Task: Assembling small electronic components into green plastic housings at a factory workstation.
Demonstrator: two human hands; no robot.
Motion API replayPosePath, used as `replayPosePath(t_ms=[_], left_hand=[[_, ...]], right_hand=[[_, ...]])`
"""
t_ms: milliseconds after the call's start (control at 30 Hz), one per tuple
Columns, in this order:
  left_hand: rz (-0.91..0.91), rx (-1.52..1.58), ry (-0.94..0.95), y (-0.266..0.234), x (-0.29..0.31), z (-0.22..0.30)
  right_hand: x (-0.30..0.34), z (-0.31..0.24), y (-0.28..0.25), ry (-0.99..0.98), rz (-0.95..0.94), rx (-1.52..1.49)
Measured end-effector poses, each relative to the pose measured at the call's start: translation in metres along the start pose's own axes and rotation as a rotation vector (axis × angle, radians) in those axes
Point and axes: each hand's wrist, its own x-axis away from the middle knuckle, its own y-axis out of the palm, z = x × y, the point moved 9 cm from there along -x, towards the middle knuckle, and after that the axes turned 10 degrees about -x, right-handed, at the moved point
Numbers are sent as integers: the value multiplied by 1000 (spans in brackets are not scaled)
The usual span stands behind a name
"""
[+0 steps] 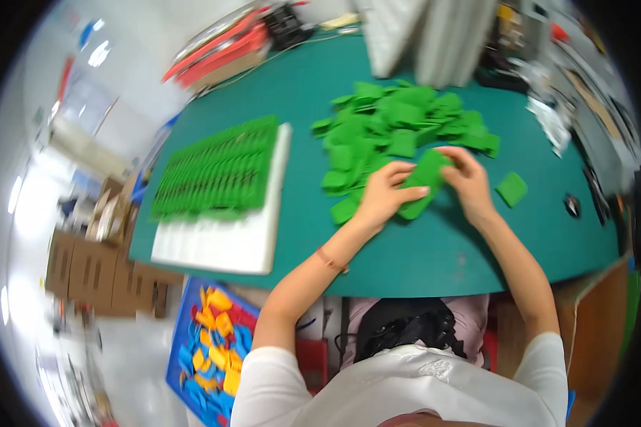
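Here's the green piece (424,176) between both hands: left hand (386,193) grasping its left side, right hand (467,178) its upper right, apparently just above the table (377,274), in from its near edge.

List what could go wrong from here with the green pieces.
1. The green piece held between the left hand and right hand could slip and get lost among the matching pile right beside it.
2. The stray piece lies apart, to the right of the right hand, so it might be overlooked.
3. The white board sits close to the table's near edge; a left forearm bump might disturb its green rows.
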Motion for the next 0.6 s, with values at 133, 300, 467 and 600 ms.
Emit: replayPosePath(t_ms=[133, 300, 467, 600], left_hand=[[21, -392, 229, -23, 7, 61], [412, -904, 351, -138, 86, 167], [866, -1362, 133, -309, 169, 211], [1069, -1502, -96, -427, 245, 196]], right_hand=[[6, 10, 0, 143, -19, -296], [5, 11, 6, 176, -53, -226], [-2, 22, -5, 182, 6, -173], [-3, 20, -19, 165, 42, -140]])
